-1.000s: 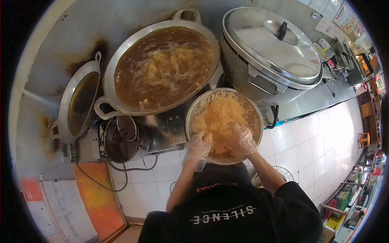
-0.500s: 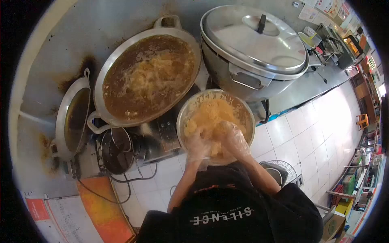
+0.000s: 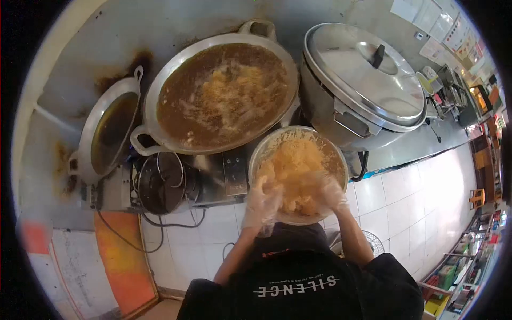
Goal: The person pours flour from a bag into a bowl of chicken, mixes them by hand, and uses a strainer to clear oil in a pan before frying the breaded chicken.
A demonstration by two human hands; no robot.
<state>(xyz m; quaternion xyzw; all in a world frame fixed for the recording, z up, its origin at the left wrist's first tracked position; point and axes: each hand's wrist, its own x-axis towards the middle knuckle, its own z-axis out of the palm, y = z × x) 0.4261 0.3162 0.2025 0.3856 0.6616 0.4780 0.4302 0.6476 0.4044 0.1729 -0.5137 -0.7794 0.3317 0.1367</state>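
A round metal bowl [image 3: 258, 148] holds a heap of floury, pale orange pieces [image 3: 298, 160]. Both hands wear clear plastic gloves. My left hand [image 3: 265, 202] is at the bowl's near left side, against the coated food; its fingers are blurred. On the right side of the bowl, my right hand [image 3: 329, 193] is smeared by motion beside the same heap. What either hand grips, if anything, cannot be made out. Beyond the bowl, a wide pan [image 3: 153, 101] of brown bubbling oil has golden pieces [image 3: 234, 88] frying in its middle.
A big lidded pot [image 3: 368, 74] stands right of the frying pan. At the left are a smaller pan of oil [image 3: 109, 133] and a dark pot with a ladle [image 3: 160, 186]. A metal counter [image 3: 413, 149] runs right; cables hang below the stove.
The hands have moved apart, from over the middle of the heap to the bowl's two sides. The camera view has shifted, so pans and bowl appear further right.
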